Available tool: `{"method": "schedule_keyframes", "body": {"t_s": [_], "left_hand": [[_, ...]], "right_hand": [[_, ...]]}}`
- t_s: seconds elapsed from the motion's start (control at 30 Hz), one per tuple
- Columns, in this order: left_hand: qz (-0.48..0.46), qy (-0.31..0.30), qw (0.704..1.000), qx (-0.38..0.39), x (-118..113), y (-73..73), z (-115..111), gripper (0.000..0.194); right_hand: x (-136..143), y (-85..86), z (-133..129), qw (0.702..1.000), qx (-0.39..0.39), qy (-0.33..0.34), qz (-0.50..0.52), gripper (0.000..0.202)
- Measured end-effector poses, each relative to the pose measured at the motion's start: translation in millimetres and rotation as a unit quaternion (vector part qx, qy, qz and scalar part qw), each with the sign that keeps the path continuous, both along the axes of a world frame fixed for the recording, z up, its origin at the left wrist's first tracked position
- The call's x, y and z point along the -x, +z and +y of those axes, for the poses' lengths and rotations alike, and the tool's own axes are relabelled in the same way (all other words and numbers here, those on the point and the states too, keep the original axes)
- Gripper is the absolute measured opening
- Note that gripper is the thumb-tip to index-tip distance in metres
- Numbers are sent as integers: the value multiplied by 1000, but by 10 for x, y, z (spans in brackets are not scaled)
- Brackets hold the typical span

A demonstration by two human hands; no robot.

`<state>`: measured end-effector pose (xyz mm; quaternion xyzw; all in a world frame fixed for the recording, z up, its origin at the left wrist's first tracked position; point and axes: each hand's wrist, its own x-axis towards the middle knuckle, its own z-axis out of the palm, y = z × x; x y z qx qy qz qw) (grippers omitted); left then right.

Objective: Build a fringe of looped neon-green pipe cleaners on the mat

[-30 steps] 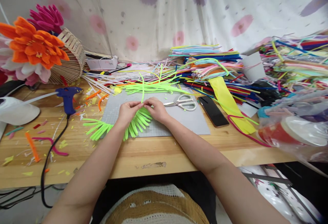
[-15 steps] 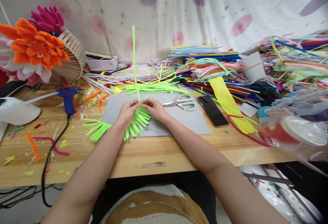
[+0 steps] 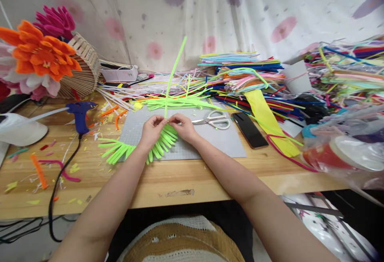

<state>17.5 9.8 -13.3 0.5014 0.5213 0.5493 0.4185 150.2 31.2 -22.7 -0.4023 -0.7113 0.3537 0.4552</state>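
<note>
My left hand (image 3: 153,129) and my right hand (image 3: 182,127) meet over the grey cutting mat (image 3: 216,142), fingertips pinched together. Between them a long lime-green pipe cleaner (image 3: 171,79) rises, leaning right at its top. Below the fingers hangs a fringe of short lime-green pipe cleaner loops (image 3: 162,144), running left behind my left wrist. Both hands are closed on the green pipe cleaners; the exact joint is hidden by the fingertips. Scissors (image 3: 214,121) with white handles lie just right of my right hand. Loose green pipe cleaners (image 3: 180,103) are spread behind the hands.
A blue glue gun (image 3: 79,116) with a black cord lies left among coloured scraps. A phone (image 3: 249,130) and a yellow strip (image 3: 271,124) lie right. Bundles of pipe cleaners (image 3: 243,64) are stacked behind. Felt-like flowers (image 3: 45,56) in a wooden basket stand at back left.
The upright green pipe cleaner has tilted from nearly vertical toward the right. Both hands have shifted very slightly right, still pinching at the fringe.
</note>
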Motion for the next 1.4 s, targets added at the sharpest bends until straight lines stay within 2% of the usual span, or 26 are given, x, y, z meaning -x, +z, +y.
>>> {"method": "schedule_keyframes", "body": {"t_s": [0.17,0.3,0.5,0.63,0.73,0.83,0.97,1.07,1.17,1.27,1.4], "left_hand": [[92,61,994,-26,-46,-13,-11,29],[53,50,997,-11,-62,-3,-16,27],[8,42,999,-14,-74,-15,6,21],[63,64,996,8,-77,-43,17,20],[121,77,989,43,-54,-37,8,23],[151,58,985,50,-7,-22,-8,25],[214,25,976,-4,61,0,-32,26],[311,20,948,-69,97,26,-44,24],[362,6,926,-108,124,47,-46,21],[362,-13,924,-123,149,49,-42,20],[312,-48,939,-133,171,13,-18,20]], "right_hand": [[30,-31,9,999,30,-8,26,8],[35,-47,28,996,65,1,59,6],[44,-97,45,989,101,2,108,17],[42,-97,24,988,103,-31,110,28],[38,-83,16,989,99,-36,106,28],[22,-86,36,987,102,-38,118,30],[-18,-110,84,986,102,-14,132,32],[-45,-115,102,987,95,7,129,31],[-62,-105,105,988,92,24,122,29],[-81,-89,106,986,111,62,105,23],[-114,-54,93,982,134,87,105,23]]}}
